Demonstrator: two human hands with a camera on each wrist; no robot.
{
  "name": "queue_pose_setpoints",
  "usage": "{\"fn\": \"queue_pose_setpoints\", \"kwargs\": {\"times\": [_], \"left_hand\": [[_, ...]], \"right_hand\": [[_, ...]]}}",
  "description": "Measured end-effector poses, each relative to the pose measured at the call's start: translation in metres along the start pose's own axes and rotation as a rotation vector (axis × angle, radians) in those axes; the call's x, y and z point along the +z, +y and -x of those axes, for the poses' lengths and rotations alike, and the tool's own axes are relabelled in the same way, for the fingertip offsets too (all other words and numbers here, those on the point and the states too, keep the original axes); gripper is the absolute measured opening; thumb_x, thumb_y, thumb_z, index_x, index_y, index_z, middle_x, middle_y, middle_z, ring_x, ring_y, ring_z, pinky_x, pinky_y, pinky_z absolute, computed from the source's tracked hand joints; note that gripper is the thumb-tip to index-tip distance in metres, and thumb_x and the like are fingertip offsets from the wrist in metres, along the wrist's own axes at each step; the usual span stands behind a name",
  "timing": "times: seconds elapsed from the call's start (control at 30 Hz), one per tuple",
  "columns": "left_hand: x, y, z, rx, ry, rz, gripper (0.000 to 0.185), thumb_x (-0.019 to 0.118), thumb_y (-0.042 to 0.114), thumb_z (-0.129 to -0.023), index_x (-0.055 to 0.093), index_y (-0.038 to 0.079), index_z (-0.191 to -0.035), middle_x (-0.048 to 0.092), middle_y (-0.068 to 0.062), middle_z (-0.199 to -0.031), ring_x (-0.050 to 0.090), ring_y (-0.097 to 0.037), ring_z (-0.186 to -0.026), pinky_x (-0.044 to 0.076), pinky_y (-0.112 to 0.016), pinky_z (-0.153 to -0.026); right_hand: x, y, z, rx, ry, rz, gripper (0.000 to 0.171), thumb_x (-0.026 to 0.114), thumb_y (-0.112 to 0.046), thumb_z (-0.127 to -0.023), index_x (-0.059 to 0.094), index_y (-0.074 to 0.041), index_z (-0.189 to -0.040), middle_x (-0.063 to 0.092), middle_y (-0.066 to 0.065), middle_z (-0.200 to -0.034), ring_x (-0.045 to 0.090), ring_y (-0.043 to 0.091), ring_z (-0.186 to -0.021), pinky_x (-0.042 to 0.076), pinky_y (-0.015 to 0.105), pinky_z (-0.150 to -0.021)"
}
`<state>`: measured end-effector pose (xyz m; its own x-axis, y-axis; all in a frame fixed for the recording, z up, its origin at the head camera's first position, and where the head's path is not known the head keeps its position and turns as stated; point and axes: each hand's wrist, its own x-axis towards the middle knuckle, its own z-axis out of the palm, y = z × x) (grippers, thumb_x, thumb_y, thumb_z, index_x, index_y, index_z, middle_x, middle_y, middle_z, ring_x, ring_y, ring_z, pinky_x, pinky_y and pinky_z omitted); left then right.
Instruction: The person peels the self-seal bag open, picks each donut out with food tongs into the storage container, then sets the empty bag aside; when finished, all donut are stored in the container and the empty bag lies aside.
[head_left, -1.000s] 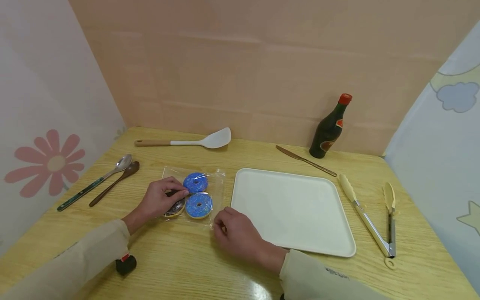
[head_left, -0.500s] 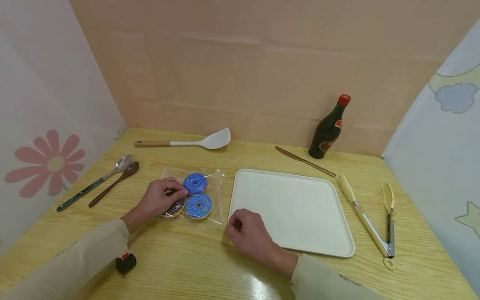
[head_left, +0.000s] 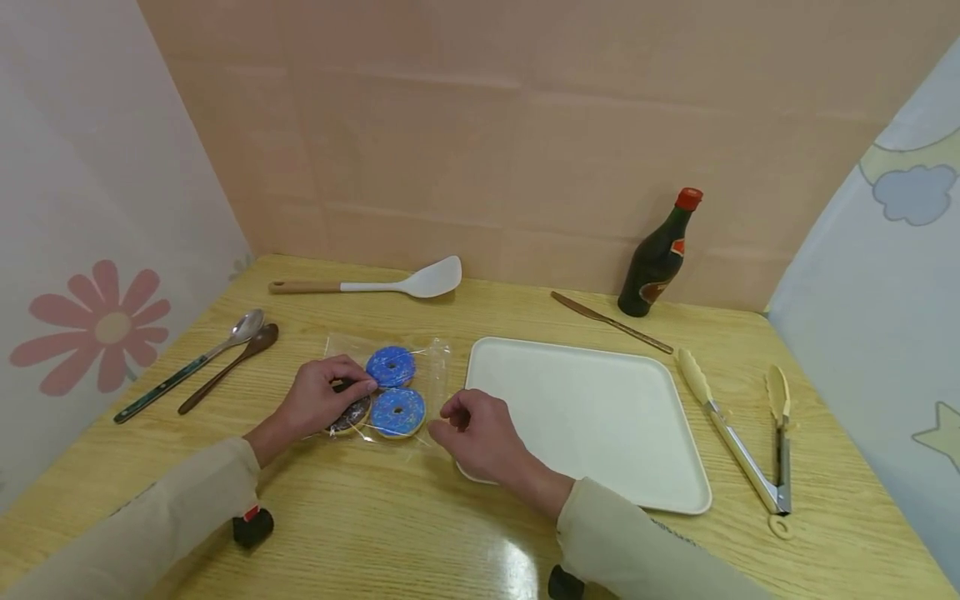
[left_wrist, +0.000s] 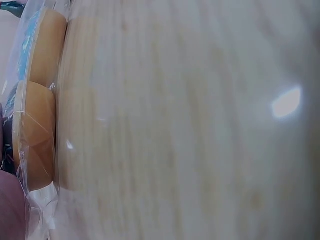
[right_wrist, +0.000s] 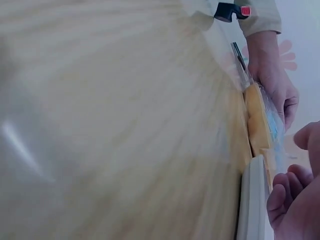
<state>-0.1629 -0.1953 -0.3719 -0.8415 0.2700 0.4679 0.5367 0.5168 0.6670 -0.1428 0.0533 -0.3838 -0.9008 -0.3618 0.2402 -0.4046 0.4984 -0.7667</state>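
Note:
A clear plastic bag [head_left: 437, 375] lies on the table with two blue-iced donuts [head_left: 411, 413] and a dark-iced donut [head_left: 351, 418] inside. My left hand [head_left: 315, 398] pinches the bag's film over the dark donut, covering part of it. In the left wrist view the donuts' tan sides [left_wrist: 39, 130] show through the film beside the fingertips [left_wrist: 11, 207]. At the bag's right edge hovers my right hand [head_left: 483, 435], fingers loosely curled and thumb apart from them, nothing between. It overlaps the near left corner of a white tray [head_left: 577, 425].
Behind lie a white-headed spatula [head_left: 375, 286] and a table knife [head_left: 611, 321], near an upright dark bottle [head_left: 652, 262]. Spread tongs [head_left: 742, 450] lie right of the tray. Two spoons [head_left: 225, 350] rest on the left. A cloth wall [head_left: 487, 150] closes off the back.
My right hand drew back rightward from the bag's near right corner, then came back left and farther up beside the bag, its thumb and forefinger parting. My left hand stayed in place.

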Motion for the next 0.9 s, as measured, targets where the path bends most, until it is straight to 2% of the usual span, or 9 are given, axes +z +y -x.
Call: {"fn": "queue_pose_setpoints", "kwargs": {"times": [0.1,0.2,0.3,0.37,0.5,0.67,0.9], "left_hand": [[0.001,-0.004,0.0,-0.008,0.004,0.001,0.005,0.071,-0.008,-0.08,0.072,-0.003,-0.08,0.065,-0.01,-0.078,0.061,-0.023,-0.074,0.049,-0.027,-0.065],[0.005,-0.02,0.0,-0.024,0.008,-0.001,0.006,0.072,-0.006,-0.081,0.073,-0.001,-0.08,0.065,-0.007,-0.078,0.061,-0.021,-0.074,0.049,-0.028,-0.065],[0.007,-0.035,0.002,-0.039,0.006,-0.004,0.006,0.073,-0.002,-0.081,0.074,0.004,-0.08,0.065,-0.002,-0.079,0.06,-0.017,-0.075,0.049,-0.028,-0.065],[0.007,-0.04,0.002,-0.043,0.0,-0.001,0.006,0.073,0.001,-0.082,0.075,0.007,-0.08,0.065,0.001,-0.08,0.06,-0.014,-0.076,0.049,-0.027,-0.066],[0.007,-0.042,0.001,-0.032,-0.005,0.009,0.008,0.074,0.005,-0.083,0.075,0.012,-0.08,0.065,0.005,-0.08,0.06,-0.012,-0.076,0.048,-0.025,-0.067],[0.007,-0.042,0.002,-0.033,-0.007,0.004,0.008,0.074,0.005,-0.083,0.075,0.013,-0.079,0.064,0.007,-0.079,0.06,-0.012,-0.076,0.048,-0.024,-0.067],[0.008,-0.045,0.003,-0.034,-0.008,-0.015,0.008,0.072,0.006,-0.084,0.075,0.012,-0.08,0.064,0.007,-0.08,0.06,-0.011,-0.077,0.048,-0.023,-0.067]], "right_hand": [[0.005,-0.002,-0.012,0.034,-0.046,0.012,0.016,0.07,-0.027,-0.084,0.065,-0.012,-0.084,0.055,-0.006,-0.076,0.051,0.011,-0.068,0.045,0.028,-0.062],[0.007,-0.005,-0.022,0.061,-0.072,0.053,0.017,0.071,-0.028,-0.085,0.065,-0.012,-0.083,0.055,-0.006,-0.073,0.051,0.011,-0.066,0.045,0.027,-0.06],[0.007,-0.004,-0.029,0.062,-0.083,0.084,0.014,0.069,-0.024,-0.087,0.065,-0.012,-0.08,0.055,-0.007,-0.069,0.05,0.01,-0.063,0.044,0.026,-0.057],[0.006,-0.003,-0.031,0.051,-0.088,0.085,0.012,0.067,-0.018,-0.088,0.065,-0.011,-0.078,0.055,-0.006,-0.067,0.051,0.01,-0.062,0.045,0.025,-0.057],[0.002,0.002,-0.03,0.026,-0.069,0.046,0.012,0.062,-0.009,-0.087,0.065,-0.009,-0.076,0.055,-0.006,-0.063,0.051,0.01,-0.059,0.045,0.026,-0.056],[-0.003,0.009,-0.028,0.008,-0.009,0.01,0.012,0.062,-0.006,-0.085,0.067,-0.007,-0.075,0.056,-0.006,-0.061,0.05,0.008,-0.056,0.045,0.026,-0.056],[-0.011,0.011,-0.024,0.074,0.038,-0.002,0.011,0.062,-0.007,-0.082,0.068,-0.007,-0.072,0.056,-0.006,-0.062,0.051,0.009,-0.059,0.044,0.027,-0.057]]}}
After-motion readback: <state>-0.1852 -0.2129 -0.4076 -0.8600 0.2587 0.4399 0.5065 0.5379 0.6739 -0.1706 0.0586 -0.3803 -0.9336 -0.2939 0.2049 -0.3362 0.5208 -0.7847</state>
